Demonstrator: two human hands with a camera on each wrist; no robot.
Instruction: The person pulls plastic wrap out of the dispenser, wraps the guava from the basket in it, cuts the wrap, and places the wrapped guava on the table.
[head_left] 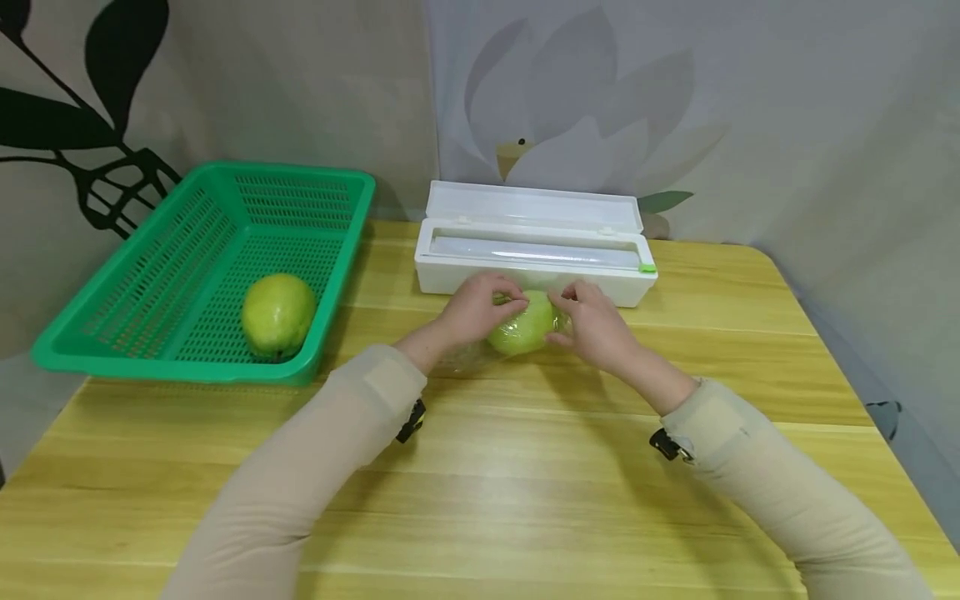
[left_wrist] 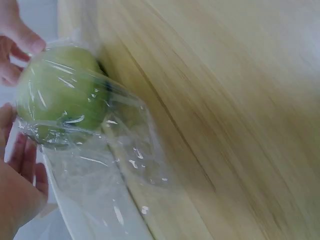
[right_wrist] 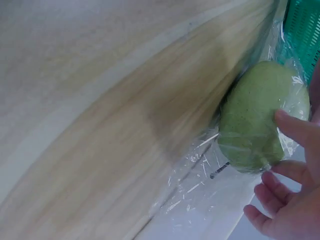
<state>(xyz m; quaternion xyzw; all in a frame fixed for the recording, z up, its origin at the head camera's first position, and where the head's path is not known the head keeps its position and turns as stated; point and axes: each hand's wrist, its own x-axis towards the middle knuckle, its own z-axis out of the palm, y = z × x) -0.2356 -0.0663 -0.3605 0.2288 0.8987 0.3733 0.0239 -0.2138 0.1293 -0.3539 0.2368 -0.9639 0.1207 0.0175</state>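
A green pear (head_left: 522,325) wrapped in clear cling film (left_wrist: 135,145) rests on the table just in front of the white film box. My left hand (head_left: 482,307) is at its left side, thumb and forefinger pinching the film near the top. On the other side my right hand (head_left: 596,327) holds the wrapped pear, its thumb (right_wrist: 295,125) pressing the surface and the forefinger against one end. Loose film spreads past both ends of the fruit, and a dark stem (right_wrist: 219,170) shows through it. In the left wrist view, the pear hides some of the fingertips.
The white cling film box (head_left: 536,279) stands behind the hands with its lid raised and a film roll (head_left: 536,250) inside. To the left, a green plastic basket (head_left: 67,354) holds another green pear (head_left: 278,315). The wooden table (head_left: 495,500) extends toward me, with a patterned curtain behind.
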